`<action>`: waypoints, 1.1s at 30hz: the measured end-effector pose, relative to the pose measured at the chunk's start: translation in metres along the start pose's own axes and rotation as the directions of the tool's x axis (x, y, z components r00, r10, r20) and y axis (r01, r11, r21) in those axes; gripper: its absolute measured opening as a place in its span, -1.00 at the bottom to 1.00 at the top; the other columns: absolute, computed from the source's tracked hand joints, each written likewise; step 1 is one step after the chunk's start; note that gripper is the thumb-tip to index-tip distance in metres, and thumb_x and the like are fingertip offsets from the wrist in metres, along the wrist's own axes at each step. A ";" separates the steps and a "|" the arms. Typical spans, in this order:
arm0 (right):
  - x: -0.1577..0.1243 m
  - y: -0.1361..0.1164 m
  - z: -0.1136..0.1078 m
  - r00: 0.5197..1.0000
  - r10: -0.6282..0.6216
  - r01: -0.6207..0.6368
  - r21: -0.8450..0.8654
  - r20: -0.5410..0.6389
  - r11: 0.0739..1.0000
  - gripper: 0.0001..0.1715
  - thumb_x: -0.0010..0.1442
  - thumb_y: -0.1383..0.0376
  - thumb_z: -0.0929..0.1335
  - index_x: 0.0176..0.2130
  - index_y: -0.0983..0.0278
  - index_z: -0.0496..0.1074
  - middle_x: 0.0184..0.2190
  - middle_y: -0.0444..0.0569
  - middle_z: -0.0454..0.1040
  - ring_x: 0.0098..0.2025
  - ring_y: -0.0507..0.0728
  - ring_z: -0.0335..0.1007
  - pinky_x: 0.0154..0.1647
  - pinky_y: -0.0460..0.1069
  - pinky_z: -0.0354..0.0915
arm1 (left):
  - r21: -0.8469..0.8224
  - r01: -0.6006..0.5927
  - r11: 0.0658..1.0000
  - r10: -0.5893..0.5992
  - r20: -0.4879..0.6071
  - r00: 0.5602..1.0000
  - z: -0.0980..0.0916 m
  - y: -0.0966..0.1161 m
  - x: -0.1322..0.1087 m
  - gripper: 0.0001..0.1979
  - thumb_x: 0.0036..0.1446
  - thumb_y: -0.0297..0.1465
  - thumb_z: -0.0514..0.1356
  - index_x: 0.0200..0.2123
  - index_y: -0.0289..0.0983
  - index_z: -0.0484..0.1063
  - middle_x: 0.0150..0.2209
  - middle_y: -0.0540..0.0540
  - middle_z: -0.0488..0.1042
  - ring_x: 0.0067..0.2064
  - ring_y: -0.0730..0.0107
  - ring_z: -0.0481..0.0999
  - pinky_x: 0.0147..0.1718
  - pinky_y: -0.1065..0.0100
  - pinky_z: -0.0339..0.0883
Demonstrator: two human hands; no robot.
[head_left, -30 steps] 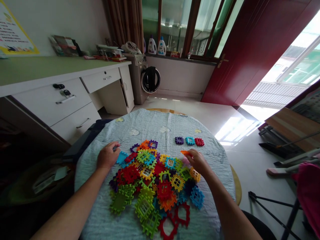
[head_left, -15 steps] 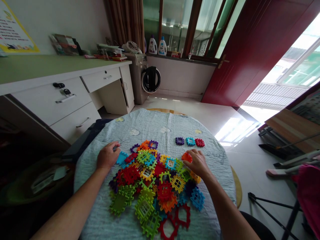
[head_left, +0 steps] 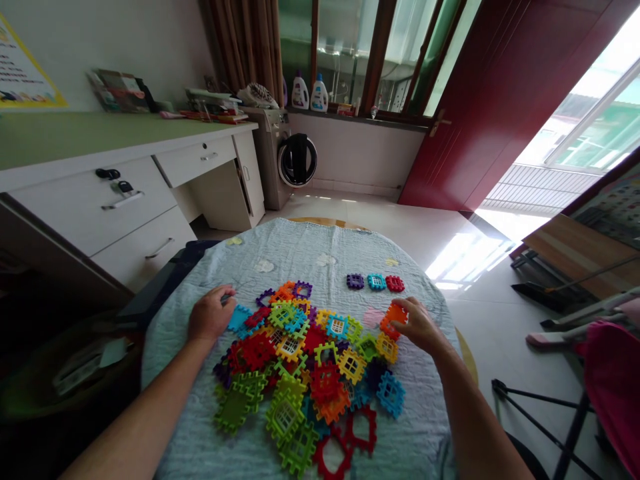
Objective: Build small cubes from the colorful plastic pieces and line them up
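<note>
A heap of colourful plastic interlocking blocks [head_left: 326,380] with toothed edges, many with window cut-outs, lies on the cloth-covered round table [head_left: 310,250]. At the heap's right edge, my right hand [head_left: 419,325] pinches an orange block [head_left: 394,319] between thumb and fingers. My left hand [head_left: 209,315] rests at the left side of the heap, beside a blue block [head_left: 239,317], its fingers curled; a dark bit shows at the fingertips, too small to name. Beyond the heap stand apart in a row a purple block [head_left: 355,281], a light-blue block [head_left: 377,282] and a red block [head_left: 395,284].
A desk with drawers [head_left: 135,200] is at the left, with a washing machine [head_left: 277,157] past it. Two detergent bottles [head_left: 319,95] stand on the windowsill. A red door [head_left: 465,100] is at the right. A black-legged stand [head_left: 540,420] is on the floor near the table.
My right hand has moved right with the orange block, away from the heap, and the block now shows more fully. The left hand has stayed by the heap; the view has shifted slightly.
</note>
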State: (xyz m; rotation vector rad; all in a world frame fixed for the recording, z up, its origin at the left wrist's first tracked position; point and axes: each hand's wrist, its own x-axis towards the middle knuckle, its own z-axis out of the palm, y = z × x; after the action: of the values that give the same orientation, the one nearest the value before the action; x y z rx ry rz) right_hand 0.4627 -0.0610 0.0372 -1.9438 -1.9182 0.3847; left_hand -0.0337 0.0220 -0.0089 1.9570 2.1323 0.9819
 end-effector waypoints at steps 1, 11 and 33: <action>-0.003 -0.002 0.001 1.000 -0.002 0.002 0.003 0.023 1.000 -0.44 -0.01 0.21 0.38 0.01 0.27 0.46 -0.14 0.03 0.41 -0.07 0.21 0.33 0.03 0.09 0.24 | 0.000 0.002 1.000 -0.002 -0.003 1.000 0.000 0.000 0.000 -0.76 -0.04 -0.33 0.06 -0.35 -0.20 0.50 -0.07 -0.12 0.58 0.00 0.15 0.54 0.06 0.25 0.36; -0.007 -0.023 0.010 0.982 0.110 -0.092 -0.120 0.153 0.989 -0.54 0.00 0.23 0.40 -0.07 0.31 0.47 -0.19 0.06 0.37 -0.14 0.18 0.34 -0.05 0.02 0.22 | 0.021 0.003 1.000 -0.003 0.019 1.000 0.000 0.001 0.000 -0.73 -0.02 -0.32 0.02 -0.34 -0.22 0.48 -0.03 -0.15 0.56 0.03 0.12 0.52 0.10 0.24 0.33; -0.008 -0.022 0.017 0.994 0.039 -0.031 -0.082 0.102 0.996 -0.58 -0.04 0.22 0.40 -0.14 0.30 0.43 -0.23 0.03 0.37 -0.17 0.19 0.29 -0.07 0.04 0.20 | 0.019 -0.046 0.999 0.046 -0.004 0.999 0.004 -0.005 0.000 -0.74 0.00 -0.34 0.03 -0.32 -0.26 0.48 -0.04 -0.19 0.57 0.03 0.12 0.52 0.11 0.22 0.33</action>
State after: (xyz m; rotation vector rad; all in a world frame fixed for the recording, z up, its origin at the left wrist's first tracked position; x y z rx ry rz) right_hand 0.4354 -0.0673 0.0315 -2.0484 -1.9943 0.4320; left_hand -0.0360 0.0240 -0.0149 2.0231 2.1156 0.9779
